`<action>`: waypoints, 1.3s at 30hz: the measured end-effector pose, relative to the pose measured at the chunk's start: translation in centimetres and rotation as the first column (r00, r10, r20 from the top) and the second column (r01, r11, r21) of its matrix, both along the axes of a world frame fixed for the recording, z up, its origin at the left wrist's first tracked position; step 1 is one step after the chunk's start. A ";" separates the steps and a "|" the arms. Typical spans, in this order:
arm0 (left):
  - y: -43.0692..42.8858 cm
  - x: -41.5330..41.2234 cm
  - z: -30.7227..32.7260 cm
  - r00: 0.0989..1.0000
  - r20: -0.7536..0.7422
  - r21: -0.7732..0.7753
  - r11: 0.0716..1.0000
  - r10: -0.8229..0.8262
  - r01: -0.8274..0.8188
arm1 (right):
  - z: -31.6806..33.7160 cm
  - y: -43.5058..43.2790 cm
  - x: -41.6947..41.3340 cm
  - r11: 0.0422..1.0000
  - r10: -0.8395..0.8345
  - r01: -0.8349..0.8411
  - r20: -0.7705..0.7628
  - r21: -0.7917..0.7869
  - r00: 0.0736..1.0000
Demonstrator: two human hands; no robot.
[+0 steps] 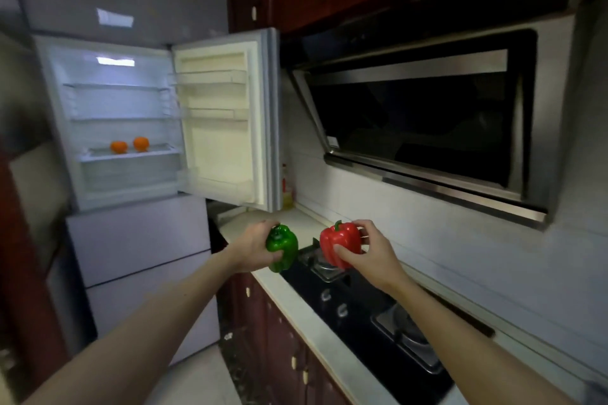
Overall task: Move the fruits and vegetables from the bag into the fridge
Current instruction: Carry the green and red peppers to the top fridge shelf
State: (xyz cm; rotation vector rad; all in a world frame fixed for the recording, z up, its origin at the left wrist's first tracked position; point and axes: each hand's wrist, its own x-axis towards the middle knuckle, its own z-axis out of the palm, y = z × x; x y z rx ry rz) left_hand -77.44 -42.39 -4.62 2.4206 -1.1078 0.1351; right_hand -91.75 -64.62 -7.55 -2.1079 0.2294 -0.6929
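My left hand [253, 248] grips a green bell pepper [283, 246] in the air above the counter's end. My right hand [368, 251] holds a red bell pepper [340, 245] over the hob. The two peppers hang side by side, a little apart. The fridge [62, 128] stands at the left with its upper door [227, 115] swung open to the right. Two oranges [130, 145] rest on its lowest glass shelf; the shelves above them hold nothing. The bag is not in view.
A black gas hob [362, 316] with two burners lies in the pale countertop [302, 309] below my arms. An extractor hood [424, 122] juts out at the right, at head height. Dark red cabinets hang above and stand below. A bottle [285, 187] stands behind the fridge door.
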 end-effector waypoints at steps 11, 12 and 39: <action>12.9 7.8 -0.1 0.983 0.024 -0.073 0.981 0.180 -0.177 | 3.4 9.8 10.7 0.985 0.161 -0.156 0.064 -0.072 0.985; 13.8 8.2 -0.2 0.980 0.023 -0.089 0.976 0.200 -0.197 | 3.5 10.5 11.5 0.982 0.176 -0.171 0.067 -0.078 0.982; 25.5 27.3 2.9 0.779 -0.029 -0.280 0.743 0.627 -0.608 | 6.5 21.5 46.1 0.814 0.580 -0.561 0.155 -0.149 0.800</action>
